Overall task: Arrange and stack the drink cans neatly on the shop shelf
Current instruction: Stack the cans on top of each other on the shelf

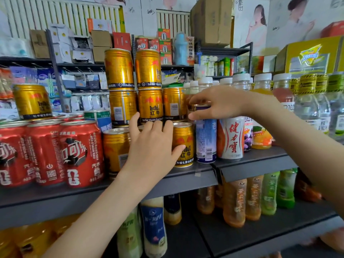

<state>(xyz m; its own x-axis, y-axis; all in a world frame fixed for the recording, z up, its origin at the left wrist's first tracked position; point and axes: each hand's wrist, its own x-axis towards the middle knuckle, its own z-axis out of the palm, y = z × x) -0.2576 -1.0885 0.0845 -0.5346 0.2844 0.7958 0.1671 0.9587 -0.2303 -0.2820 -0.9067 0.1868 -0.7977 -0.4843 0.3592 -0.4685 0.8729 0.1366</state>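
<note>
The shop is bright and evenly lit by soft light with no lamp in view. It leaves pale streaks of glare on the gold cans [149, 107] and a duller sheen on the red cans [80, 153]. Shadows are faint, mostly under the left hand [150, 146] and below the right hand [217, 103] on the blue can [205, 140]. The bottles [234, 200] lower down sit in dimmer shade beneath the upper shelf [186, 179]. The centre is sharp, but the wide lens bows shelf edges and uprights toward the borders, the corners go soft, and the wall posters [258, 21] look washed out and blurred.
</note>
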